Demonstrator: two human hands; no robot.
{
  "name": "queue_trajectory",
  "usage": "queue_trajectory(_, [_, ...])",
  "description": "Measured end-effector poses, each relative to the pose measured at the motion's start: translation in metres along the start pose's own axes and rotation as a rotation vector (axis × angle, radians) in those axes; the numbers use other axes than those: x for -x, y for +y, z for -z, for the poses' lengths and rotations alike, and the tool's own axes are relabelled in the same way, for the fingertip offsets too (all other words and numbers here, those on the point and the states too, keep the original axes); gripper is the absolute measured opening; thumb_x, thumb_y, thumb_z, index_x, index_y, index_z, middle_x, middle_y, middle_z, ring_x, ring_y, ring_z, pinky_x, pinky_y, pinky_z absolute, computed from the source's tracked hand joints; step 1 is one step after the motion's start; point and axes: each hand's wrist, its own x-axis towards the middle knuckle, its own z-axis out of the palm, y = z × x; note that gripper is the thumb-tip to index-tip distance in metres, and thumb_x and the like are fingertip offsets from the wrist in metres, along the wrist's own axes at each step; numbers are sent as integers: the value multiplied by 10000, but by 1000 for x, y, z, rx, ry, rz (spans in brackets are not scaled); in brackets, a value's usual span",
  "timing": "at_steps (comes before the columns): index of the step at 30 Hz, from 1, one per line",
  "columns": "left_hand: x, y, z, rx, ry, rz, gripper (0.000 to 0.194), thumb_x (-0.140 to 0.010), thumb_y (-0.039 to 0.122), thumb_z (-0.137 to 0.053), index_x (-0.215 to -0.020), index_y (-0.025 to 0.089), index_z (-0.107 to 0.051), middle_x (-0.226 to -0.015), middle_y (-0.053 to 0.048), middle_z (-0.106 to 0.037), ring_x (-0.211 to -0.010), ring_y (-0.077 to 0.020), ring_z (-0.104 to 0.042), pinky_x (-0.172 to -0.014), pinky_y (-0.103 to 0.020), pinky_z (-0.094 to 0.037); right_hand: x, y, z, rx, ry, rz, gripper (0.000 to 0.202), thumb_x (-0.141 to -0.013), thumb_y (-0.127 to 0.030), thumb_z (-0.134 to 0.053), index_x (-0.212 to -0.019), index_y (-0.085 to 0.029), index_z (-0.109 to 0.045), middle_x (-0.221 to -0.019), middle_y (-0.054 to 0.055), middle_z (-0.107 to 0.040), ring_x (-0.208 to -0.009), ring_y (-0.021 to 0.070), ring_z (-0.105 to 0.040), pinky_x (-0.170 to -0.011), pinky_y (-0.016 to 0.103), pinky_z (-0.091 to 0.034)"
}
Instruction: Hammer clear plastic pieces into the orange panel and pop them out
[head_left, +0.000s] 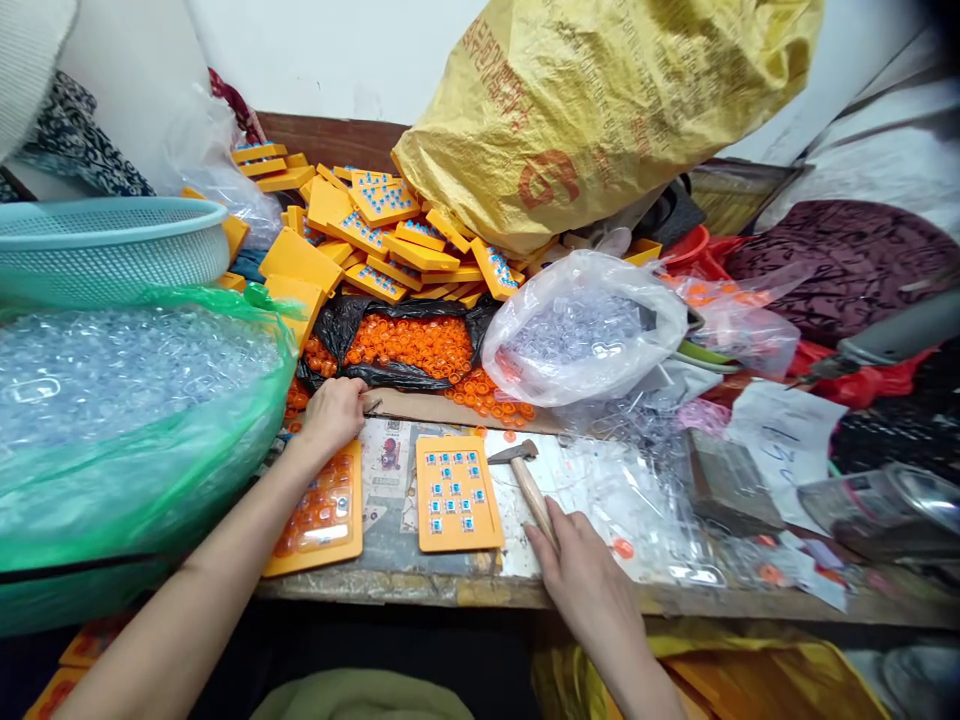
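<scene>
My right hand [589, 580] is wrapped round the wooden handle of a hammer [531, 490], its dark metal head resting near the upper right corner of a yellow-orange board [487, 530]. Rows of small blue and white pieces sit in that board, which lies flat on the bench. Up and to the left, my left hand [330, 412] is closed, its fingertips at the front edge of a black plastic bag [409, 375] of small orange caps [412, 342]. What those fingers hold, if anything, is hidden. Below my left forearm lies another yellow-orange board [345, 545] with clear domes and orange parts.
A green bag [225, 440] of clear plastic pieces bulges at the left, under a light blue basket [112, 240]. Yellow boards [307, 260] are heaped behind. A white bag [502, 350] of clear parts, a grey block [731, 480] and a clear jar [885, 510] stand right.
</scene>
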Motion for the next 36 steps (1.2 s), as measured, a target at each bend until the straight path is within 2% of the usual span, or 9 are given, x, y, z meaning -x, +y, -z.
queue_trajectory(3, [11,12,-10,126,-87,-56,247,-830,226,-501,-970,151,-689,-912,-77,-731,-810,-194,-664,-734,-262,-502,-2,2,2,-54,9,-23,355,-939,-391,-354,-1146,-196,-567,-872,73,-614,-740,252,-651,-552,335,-469])
queue_trajectory(7, [20,26,-27,198,-192,-114,218,-793,174,-518,-871,151,-721,-769,-54,-722,-699,-180,-655,-665,-251,-499,-3,6,13,-204,35,-77,357,-940,-387,-299,-1152,-198,-515,-1003,93,-615,-732,228,-644,-571,337,-476])
queue_trajectory(12, [22,25,-34,145,-163,-176,233,-763,139,-513,-836,141,-734,-872,-106,-655,-851,-231,-621,-781,-310,-484,7,7,22,-276,84,-90,324,-915,-373,-343,-1145,-239,-526,-1025,75,-667,-821,250,-674,-617,340,-501])
queue_trajectory(18, [25,23,-30,95,-165,-226,221,-761,112,-493,-708,167,-700,-811,-91,-614,-799,-224,-591,-741,-317,-475,21,0,22,-248,20,-39,407,-909,-358,-350,-1232,-249,-573,-1137,73,-692,-882,267,-701,-655,365,-548])
queue_trajectory(21, [33,29,-26,112,-166,-231,243,-778,113,-493,-907,165,-691,-861,-90,-645,-829,-225,-603,-774,-321,-479,24,-1,23,-303,14,-43,441,-916,-368,-355,-1278,-233,-566,-1169,74,-682,-931,259,-695,-667,345,-558])
queue_trajectory(25, [51,43,-23,313,-155,-325,462,-803,146,-497,-1264,155,-497,-957,-70,-648,-855,-196,-606,-807,-315,-487,20,-7,27,-402,66,-69,446,-936,-371,-381,-1353,-272,-507,-1225,57,-653,-990,236,-677,-699,307,-551])
queue_trajectory(28, [57,49,-28,374,-164,-383,498,-797,127,-481,-1295,144,-455,-960,-75,-636,-874,-209,-597,-822,-353,-482,11,-21,34,-507,97,47,445,-937,-340,-424,-1372,-277,-489,-1192,59,-663,-993,220,-670,-747,291,-542])
queue_trajectory(32, [55,47,-38,440,-167,-357,509,-801,126,-476,-1308,130,-430,-948,-74,-630,-879,-208,-599,-829,-360,-482,-2,-45,40,-603,90,222,449,-955,-250,-402,-1399,-300,-448,-1077,47,-681,-876,185,-681,-797,298,-530])
queue_trajectory(36, [53,42,-44,496,-145,-329,566,-778,110,-508,-1334,136,-401,-965,-71,-632,-907,-206,-603,-850,-357,-481,-8,-57,35,-522,69,275,485,-944,-187,-377,-1403,-332,-436,-935,30,-681,-769,181,-677,-688,282,-543])
